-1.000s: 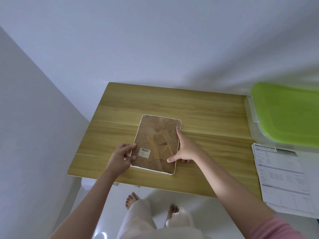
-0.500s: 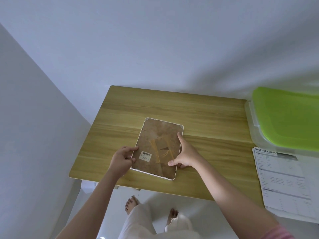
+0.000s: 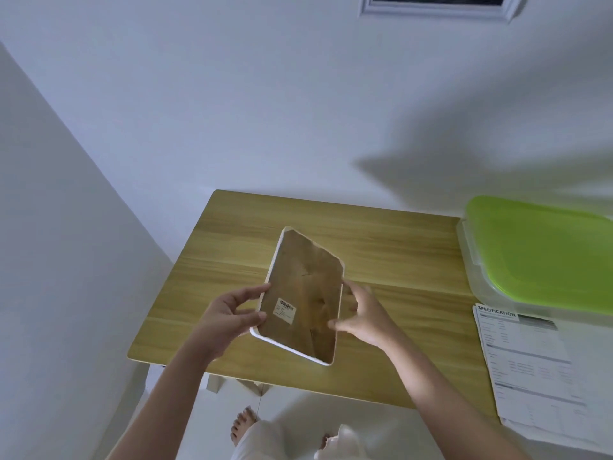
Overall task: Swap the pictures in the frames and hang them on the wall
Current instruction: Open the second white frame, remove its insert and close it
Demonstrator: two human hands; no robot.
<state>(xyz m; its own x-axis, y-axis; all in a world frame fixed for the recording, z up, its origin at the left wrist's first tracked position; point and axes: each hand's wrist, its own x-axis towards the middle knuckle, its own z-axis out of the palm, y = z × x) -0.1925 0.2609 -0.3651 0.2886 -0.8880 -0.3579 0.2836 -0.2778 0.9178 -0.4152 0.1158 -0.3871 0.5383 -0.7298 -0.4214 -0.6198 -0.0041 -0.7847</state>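
head view | white-rimmed picture frame with brown board back [image 3: 303,293], centre of frame, tilted, back facing camera, above light wooden table [image 3: 398,260] | left hand [image 3: 229,318] fingers and thumb pinch its left edge | right hand [image 3: 363,315] fingers curled around its right edge | green-lidded clear plastic box [image 3: 537,254] at right, printed specification sheet [image 3: 530,370] below it

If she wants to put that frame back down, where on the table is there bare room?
The wooden table shows bare wood along its far edge and its left end, below the lifted frame. Its right end is crowded by the green-lidded box and the papers.
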